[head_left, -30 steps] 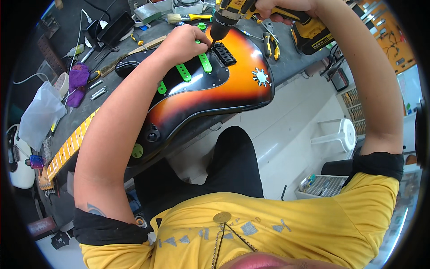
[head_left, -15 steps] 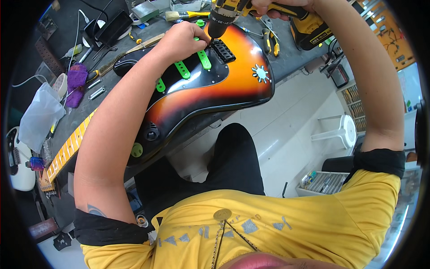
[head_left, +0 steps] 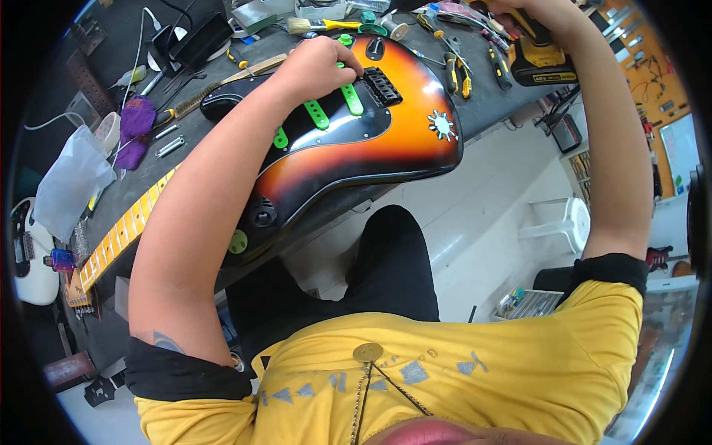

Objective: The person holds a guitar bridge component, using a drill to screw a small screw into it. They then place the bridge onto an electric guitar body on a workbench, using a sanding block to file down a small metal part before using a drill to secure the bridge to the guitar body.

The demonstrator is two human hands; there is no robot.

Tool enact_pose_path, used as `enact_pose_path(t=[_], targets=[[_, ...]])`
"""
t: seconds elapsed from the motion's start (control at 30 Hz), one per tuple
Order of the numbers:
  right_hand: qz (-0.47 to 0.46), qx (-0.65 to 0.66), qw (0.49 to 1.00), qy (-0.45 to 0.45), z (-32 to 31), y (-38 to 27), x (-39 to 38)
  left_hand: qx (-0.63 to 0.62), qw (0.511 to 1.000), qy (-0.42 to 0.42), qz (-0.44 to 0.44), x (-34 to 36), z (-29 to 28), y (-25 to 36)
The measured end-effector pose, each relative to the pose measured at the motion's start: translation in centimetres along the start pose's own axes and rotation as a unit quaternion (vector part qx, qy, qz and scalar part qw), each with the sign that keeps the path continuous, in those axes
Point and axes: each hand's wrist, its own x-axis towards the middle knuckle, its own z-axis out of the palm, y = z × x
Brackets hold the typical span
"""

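1 white stool (head_left: pixel 574 225) on pale tiled floor (head_left: pixel 475 222); orange wall panel (head_left: pixel 670 83) beyond.

I count one sunburst guitar (head_left: pixel 417 81) at the desk's (head_left: pixel 486 107) near edge plus one white guitar (head_left: pixel 43 282) toward its left end, two altogether; three green pickup covers (head_left: pixel 317 115), one drill (head_left: pixel 540 61), one stool (head_left: pixel 574 222).

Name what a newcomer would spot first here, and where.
Probably the glossy sunburst electric guitar with bright green pickup covers, lying on the dark workbench; the left hand is beside its black bridge. Next, the yellow-and-black cordless drill in the right hand, upper right. The yellow shirt fills the bottom.
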Motion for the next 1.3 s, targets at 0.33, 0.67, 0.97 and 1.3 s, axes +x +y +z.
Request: enact_pose_path(t=[0.33,0.67,0.97,1.3], targets=[[0.001,-0.341,0.929,0.142,2.1,21.8,6.4,0.01,0.998,0.056,0.001,-1.9,-5.6,2.0],[0.117,-0.369,0.914,0.122,6.4,24.8,8.9,0.261,0.935,0.075,-0.228,-16.8,-23.6,-12.0],[0.009,-0.379,0.901,0.213,7.8,20.0,2.9,0.402,0.875,0.006,-0.271,-10.9,-18.7,-18.2],[-0.227,-0.138,0.938,0.22,11.3,11.6,-7.4,0.422,0.86,0.004,-0.287,-8.6,-17.8,-21.5]])
